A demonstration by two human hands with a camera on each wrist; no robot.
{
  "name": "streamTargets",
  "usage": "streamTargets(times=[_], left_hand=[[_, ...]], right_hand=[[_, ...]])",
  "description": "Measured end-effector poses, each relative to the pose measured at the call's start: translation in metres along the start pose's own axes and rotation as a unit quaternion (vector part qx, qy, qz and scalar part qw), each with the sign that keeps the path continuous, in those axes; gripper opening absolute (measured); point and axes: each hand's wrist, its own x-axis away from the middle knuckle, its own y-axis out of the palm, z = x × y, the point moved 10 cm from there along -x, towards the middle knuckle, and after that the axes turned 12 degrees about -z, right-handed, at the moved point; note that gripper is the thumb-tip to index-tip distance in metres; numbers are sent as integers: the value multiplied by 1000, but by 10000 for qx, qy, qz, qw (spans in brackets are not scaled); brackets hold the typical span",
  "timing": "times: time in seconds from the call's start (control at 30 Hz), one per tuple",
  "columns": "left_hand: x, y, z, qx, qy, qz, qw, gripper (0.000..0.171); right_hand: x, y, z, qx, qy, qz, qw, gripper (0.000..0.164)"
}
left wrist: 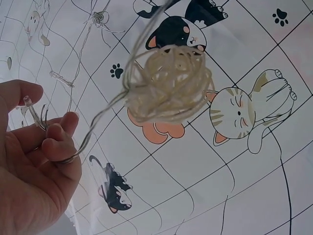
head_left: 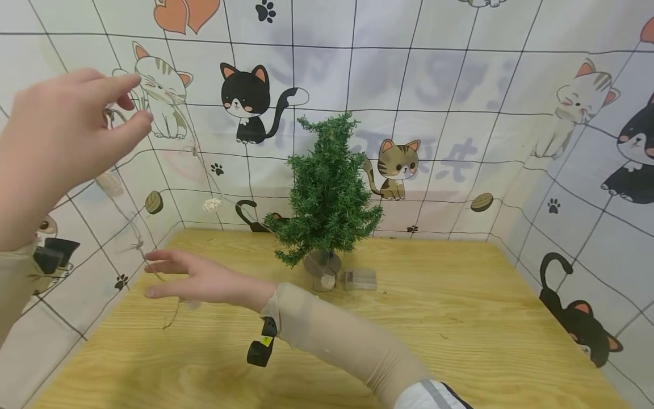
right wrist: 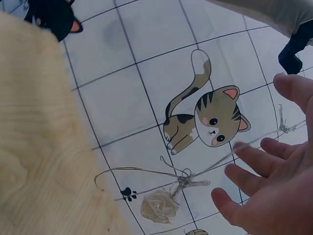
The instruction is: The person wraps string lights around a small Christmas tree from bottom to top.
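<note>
My left hand (head_left: 71,128) is raised at the upper left, holding a thin string with woven balls (left wrist: 168,85) on it. In the left wrist view the string crosses its curled fingers, and one pale ball hangs close to the camera. Lower down, over the table's left side, my right hand (head_left: 206,282) has its fingers spread and fairly straight. The string passes by those fingers; whether it touches them I cannot tell. A knotted part and a pale ball (right wrist: 160,205) hang below the right hand. Another stretch of string runs toward the small green artificial tree (head_left: 329,187).
The tree stands on a round base (head_left: 313,267) at the back of the wooden table (head_left: 434,329). A pale ball (head_left: 327,282) is in front of the base, with a small clear box (head_left: 360,279) beside it. Cat-print cloth walls (head_left: 327,68) enclose the back and sides.
</note>
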Motion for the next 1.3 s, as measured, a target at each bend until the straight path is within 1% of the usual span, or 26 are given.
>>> streamTargets(times=[0.1,0.17,0.23,0.37,0.43,0.53,0.6,0.67,0.7,0.8,0.87,0.93,1.03,1.1,1.17,1.27,1.3], left_hand=[[-4,0,-1,0,-81,-66,9999,52],[-5,1,-3,-5,-145,-126,9998,54],[-7,3,-5,-27,-205,-211,9996,55],[-9,7,-11,-163,-306,-470,9983,58],[-9,10,-14,-218,-320,-558,9977,59],[-9,12,-17,-253,-301,-592,9975,59],[-9,13,-20,-230,-325,-578,9975,58],[-9,13,-24,-189,-406,-605,9972,57],[-9,15,-27,-189,-498,-682,9963,57],[-7,18,-37,-192,-791,-887,9927,60],[-7,21,-41,-172,-947,-1057,9897,59],[-6,23,-44,-97,-1018,-1170,9879,57],[-5,27,-45,15,-1026,-1323,9859,58],[-6,32,-44,-14,-965,-1449,9847,58],[-7,36,-43,-179,-811,-1526,9848,58],[-7,41,-36,-518,-436,-1506,9863,55],[-7,42,-32,-593,-282,-1420,9877,52]], right_hand=[[1,4,-3,-644,-106,-205,9977,50],[2,5,-5,-821,-118,-263,9962,45],[5,5,-6,-906,-163,-230,9955,41],[18,-2,-3,-1296,-171,264,9911,32],[28,-10,-1,-1433,-231,654,9872,27],[46,-25,-2,-1555,-487,1118,9803,23],[60,-37,-4,-1504,-635,1338,9775,21],[77,-51,-8,-1340,-629,1516,9773,20],[86,-58,-9,-1231,-577,1595,9778,19],[114,-80,-18,-722,-347,1727,9817,19],[133,-95,-25,-359,-268,1840,9819,18],[150,-111,-34,15,-250,1973,9800,18],[177,-135,-47,646,-118,2258,9720,17],[194,-149,-55,988,3,2426,9651,17],[209,-163,-65,1361,112,2606,9558,17],[229,-181,-82,1771,210,2852,9417,16],[235,-186,-88,1899,261,2925,9368,16]])
